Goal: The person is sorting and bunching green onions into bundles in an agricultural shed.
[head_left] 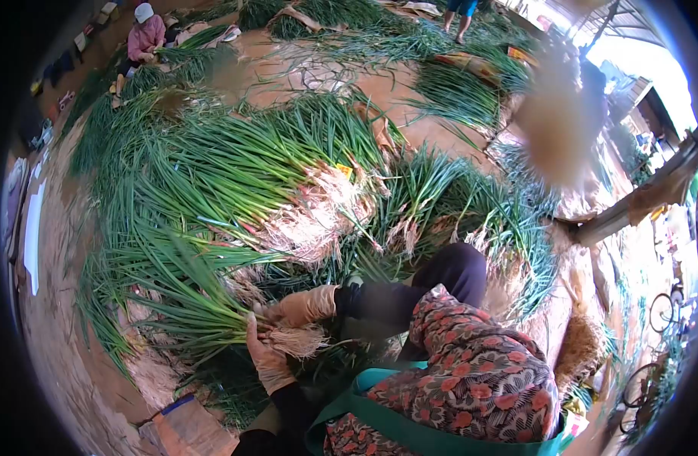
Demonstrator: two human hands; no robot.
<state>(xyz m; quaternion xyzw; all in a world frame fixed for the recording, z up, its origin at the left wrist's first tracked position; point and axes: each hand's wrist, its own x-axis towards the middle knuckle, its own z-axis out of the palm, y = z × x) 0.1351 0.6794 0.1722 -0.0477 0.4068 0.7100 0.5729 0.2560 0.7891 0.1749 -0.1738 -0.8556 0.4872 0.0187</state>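
Note:
My left hand (pixel 267 356), in a pale glove, is closed round the lower stems of a bunch of green onions (pixel 212 308) at the lower centre. My right hand (pixel 303 306), gloved too, grips the same bunch from the other side, near the roots. Its leaves fan out to the left, and its pale roots (pixel 297 341) hang out between the two hands. Just above lies a large pile of green onions (pixel 235 163), with a mass of pale roots (pixel 318 216) towards its right side.
More onions (pixel 429 182) lie right of the pile. A person in pink (pixel 145 36) sits at the top left; another person's bare legs (pixel 462 26) show at the top. A wooden post (pixel 638 194) slants in at right. A brown sheet (pixel 189 432) lies at the bottom left.

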